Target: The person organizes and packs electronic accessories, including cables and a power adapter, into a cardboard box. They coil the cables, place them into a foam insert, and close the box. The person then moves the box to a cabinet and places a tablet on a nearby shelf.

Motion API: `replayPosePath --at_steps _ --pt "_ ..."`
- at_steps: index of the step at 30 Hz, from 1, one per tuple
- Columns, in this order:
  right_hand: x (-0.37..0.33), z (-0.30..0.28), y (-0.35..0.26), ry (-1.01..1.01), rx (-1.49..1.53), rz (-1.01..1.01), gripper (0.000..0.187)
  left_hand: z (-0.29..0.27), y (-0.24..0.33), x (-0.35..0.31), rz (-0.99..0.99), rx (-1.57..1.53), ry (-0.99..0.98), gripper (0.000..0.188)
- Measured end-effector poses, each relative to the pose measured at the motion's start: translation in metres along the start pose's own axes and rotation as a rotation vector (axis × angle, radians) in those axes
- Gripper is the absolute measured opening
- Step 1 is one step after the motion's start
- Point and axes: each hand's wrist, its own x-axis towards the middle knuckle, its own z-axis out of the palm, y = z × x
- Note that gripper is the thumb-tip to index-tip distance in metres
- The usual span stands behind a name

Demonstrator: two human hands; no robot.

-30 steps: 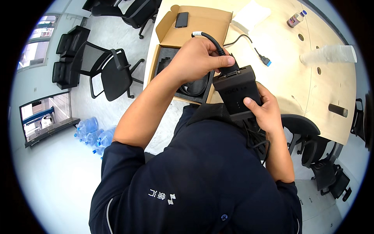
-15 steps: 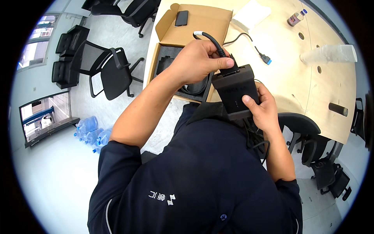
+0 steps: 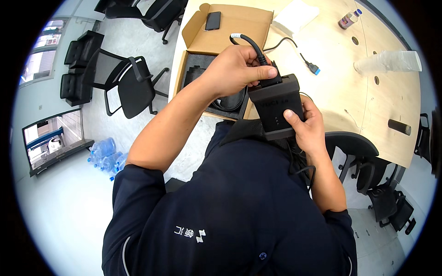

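My right hand (image 3: 311,126) grips a black box-shaped electronic device (image 3: 275,108) by its right side, thumb on the front face. At the device's upper end, my left hand (image 3: 234,71) pinches a black cable plug (image 3: 272,79) between thumb and fingers. The plug meets the device's end; how deep it sits cannot be made out. From the plug a thick black cable (image 3: 252,43) arches up and back behind my left hand. Another thin dark cable (image 3: 309,171) hangs below the device near my right wrist.
An open cardboard box (image 3: 239,32) with dark foam and coiled cable lies behind my left hand, a phone (image 3: 213,20) on its lid. On the table are a blue-ended connector (image 3: 314,69), a bottle (image 3: 350,20), stacked plastic cups (image 3: 389,62) and a black cylinder (image 3: 399,127). Chairs (image 3: 133,89) stand around.
Very little differs. The device has tilted slightly, so its front face shows more clearly, and both hands have shifted a touch left with it. The grip on plug and device stays the same.
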Motion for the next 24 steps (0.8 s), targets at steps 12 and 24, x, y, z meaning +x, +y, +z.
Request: replayPosePath --at_steps 12,24 --pt "0.004 0.006 0.005 0.010 -0.029 -0.020 0.052 -0.005 -0.001 0.001 0.029 0.059 -0.018 0.034" --pt "0.014 0.007 -0.006 0.031 -0.157 -0.202 0.058 0.027 -0.017 -0.015 0.155 -0.255 0.050 0.058"
